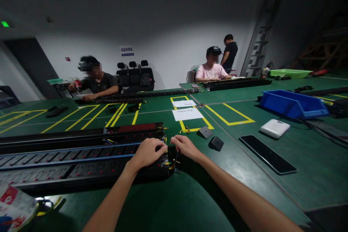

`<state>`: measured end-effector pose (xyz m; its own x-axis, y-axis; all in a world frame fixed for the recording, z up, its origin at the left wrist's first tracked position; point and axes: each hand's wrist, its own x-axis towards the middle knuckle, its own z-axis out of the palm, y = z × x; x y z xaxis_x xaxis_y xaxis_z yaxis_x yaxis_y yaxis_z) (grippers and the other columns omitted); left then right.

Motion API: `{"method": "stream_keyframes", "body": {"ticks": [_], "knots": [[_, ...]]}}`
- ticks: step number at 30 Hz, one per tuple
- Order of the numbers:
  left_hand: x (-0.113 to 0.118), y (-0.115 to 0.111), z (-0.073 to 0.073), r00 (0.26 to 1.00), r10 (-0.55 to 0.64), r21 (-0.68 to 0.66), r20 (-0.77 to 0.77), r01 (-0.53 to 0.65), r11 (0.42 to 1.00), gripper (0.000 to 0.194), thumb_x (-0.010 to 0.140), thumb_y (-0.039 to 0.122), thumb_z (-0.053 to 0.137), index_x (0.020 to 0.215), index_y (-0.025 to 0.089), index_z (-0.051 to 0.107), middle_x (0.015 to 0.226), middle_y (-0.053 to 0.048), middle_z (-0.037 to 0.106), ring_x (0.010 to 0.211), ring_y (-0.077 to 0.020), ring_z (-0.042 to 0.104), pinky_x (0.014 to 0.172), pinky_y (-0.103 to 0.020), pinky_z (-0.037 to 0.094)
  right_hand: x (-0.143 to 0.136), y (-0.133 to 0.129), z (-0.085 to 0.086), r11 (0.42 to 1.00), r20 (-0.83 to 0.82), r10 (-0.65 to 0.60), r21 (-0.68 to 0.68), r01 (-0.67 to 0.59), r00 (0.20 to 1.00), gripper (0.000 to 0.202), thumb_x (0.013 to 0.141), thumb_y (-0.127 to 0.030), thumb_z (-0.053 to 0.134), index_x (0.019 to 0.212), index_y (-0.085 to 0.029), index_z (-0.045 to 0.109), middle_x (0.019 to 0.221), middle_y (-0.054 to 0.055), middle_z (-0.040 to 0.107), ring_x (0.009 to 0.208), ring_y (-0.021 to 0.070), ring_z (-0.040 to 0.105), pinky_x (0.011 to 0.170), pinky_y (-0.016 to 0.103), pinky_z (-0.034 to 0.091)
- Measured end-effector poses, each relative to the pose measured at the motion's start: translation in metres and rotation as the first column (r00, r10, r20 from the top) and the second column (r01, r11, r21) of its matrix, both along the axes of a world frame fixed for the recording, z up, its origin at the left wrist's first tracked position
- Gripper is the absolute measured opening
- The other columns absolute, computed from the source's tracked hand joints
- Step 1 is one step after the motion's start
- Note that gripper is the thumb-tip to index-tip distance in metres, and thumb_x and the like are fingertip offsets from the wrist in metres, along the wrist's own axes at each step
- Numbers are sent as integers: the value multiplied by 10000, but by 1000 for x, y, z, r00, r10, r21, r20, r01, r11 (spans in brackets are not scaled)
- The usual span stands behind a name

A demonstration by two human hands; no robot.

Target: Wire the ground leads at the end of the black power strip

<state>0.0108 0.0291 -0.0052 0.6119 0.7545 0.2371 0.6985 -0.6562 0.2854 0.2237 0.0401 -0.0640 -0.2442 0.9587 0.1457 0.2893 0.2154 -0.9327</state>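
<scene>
Several long black power strips [95, 166] with rows of sockets and red dots lie side by side at the left. My left hand [148, 154] is closed over the right-hand end of one strip, thumb and fingers on its edge. Just beyond that end is my right hand [187, 146], its fingers pinched together. A thin dark piece [176, 159] hangs below its fingertips, beside yellow-green wires [169, 165] at the strip's end; what exactly the pinch holds is not clear. Two small black end caps [216, 143] rest on the green table to the right of my hands.
A phone [268, 154], a white power bank [275, 128] and a blue bin [293, 104] stand on the right. White paper sheets [187, 114] lie ahead on yellow-taped outlines. A printed bag [16, 206] is at the near left. Two co-workers sit across the table; another person stands behind.
</scene>
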Motion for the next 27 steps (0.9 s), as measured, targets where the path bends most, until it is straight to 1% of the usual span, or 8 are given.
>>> {"method": "stream_keyframes", "body": {"ticks": [8,14,17,20,22,23,25,27], "knots": [[0,0,3,999,2,-52,32,0,999,351,996,428,452,981,267,764,1010,-3,779,924,-205,699,871,-320,472,2,1,-1,1000,3,7,-8,-7,1000,581,956,-640,421,810,-145,688,520,-35,466,456,104,425,470,219,323],[1,1,5,997,26,-53,71,-23,998,342,988,437,455,1021,258,744,1038,-22,768,960,-217,683,855,-314,476,1,2,-3,1000,-19,-18,-21,18,1000,491,969,-582,448,895,-152,673,573,-28,515,473,106,453,463,216,328],[1,1,6,992,57,-76,115,-48,996,348,989,437,448,1044,237,727,1022,-31,761,905,-203,675,805,-302,484,3,3,0,996,-23,-92,-22,92,995,466,996,-547,402,948,-163,661,574,-38,521,449,106,450,470,222,335],[1,2,5,993,58,-89,107,-49,995,353,986,455,449,1034,242,727,990,-29,758,872,-197,669,811,-304,483,10,4,7,975,61,-209,95,203,976,434,1011,-491,387,913,-172,665,604,-13,564,555,138,540,557,237,379],[0,3,5,996,49,-77,81,-42,996,359,985,468,447,1004,253,732,980,-26,757,893,-204,666,840,-314,478,19,3,14,933,207,-343,190,306,916,419,1011,-481,396,907,-188,675,680,22,624,676,174,599,620,256,388],[0,4,4,997,45,-73,70,-40,996,366,986,475,440,992,257,734,978,-25,756,902,-207,665,847,-318,476,23,2,18,900,295,-426,232,368,855,407,1008,-487,401,929,-199,678,733,38,651,723,192,614,637,266,385],[0,4,4,997,44,-73,59,-40,997,381,991,484,422,986,261,732,980,-23,755,910,-211,664,844,-320,474,34,0,26,841,470,-541,299,451,698,355,988,-483,443,1045,-215,669,819,65,685,781,226,629,661,287,387],[-1,4,4,998,47,-76,50,-43,996,385,992,488,416,990,265,730,990,-21,754,920,-215,663,845,-323,472,46,-2,33,786,572,-614,385,484,544,314,958,-418,495,1146,-215,641,956,103,694,894,257,630,702,304,401]]}}
